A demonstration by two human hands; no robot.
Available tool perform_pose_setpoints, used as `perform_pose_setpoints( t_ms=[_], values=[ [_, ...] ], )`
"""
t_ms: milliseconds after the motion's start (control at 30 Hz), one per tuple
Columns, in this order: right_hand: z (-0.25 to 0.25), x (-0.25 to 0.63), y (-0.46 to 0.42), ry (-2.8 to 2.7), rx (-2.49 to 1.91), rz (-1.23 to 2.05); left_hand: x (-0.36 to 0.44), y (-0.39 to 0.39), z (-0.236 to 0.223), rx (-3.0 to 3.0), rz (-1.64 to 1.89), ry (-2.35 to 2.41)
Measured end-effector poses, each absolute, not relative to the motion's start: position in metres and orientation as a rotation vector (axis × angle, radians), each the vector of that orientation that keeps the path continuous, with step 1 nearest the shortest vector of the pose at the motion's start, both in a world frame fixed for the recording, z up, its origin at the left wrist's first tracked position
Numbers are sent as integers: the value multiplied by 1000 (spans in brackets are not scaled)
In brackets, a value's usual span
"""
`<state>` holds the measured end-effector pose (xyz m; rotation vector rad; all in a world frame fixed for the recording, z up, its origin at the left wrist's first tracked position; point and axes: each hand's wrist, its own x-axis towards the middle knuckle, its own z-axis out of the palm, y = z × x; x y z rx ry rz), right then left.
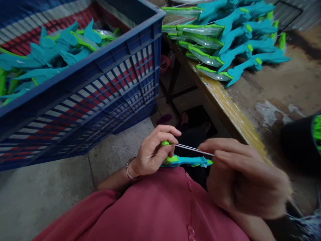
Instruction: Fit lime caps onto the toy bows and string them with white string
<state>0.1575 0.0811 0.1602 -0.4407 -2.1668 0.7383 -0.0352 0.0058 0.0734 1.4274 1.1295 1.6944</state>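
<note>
In front of my chest, my left hand (156,147) is closed around a bright green end of a teal and green plastic piece (190,161). Most of that piece is hidden behind the hand and the shirt. A thin white cord (192,148) runs taut from my left fingers to my right hand (247,175). The right thumb and fingers are pinched on the cord's other end, and this hand is slightly blurred. The held piece has the same colours as the pieces stacked on the table.
A blue slatted crate (107,72) at the left holds many loose teal and green pieces (54,50). Similar pieces (240,47) with clear plastic and white strings lie in rows on the worn table (273,87). A black bucket (297,140) with green contents stands at the right.
</note>
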Motion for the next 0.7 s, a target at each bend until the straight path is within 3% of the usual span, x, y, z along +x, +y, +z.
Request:
perform_pose_setpoints(
  t_ms=[333,700],
  values=[
    [140,126,71,-2210,-345,822,-30,7,77,1315,1720,1257],
    [107,112,77,-2034,-576,802,-26,13,84,1295,1701,1208]
  ],
)
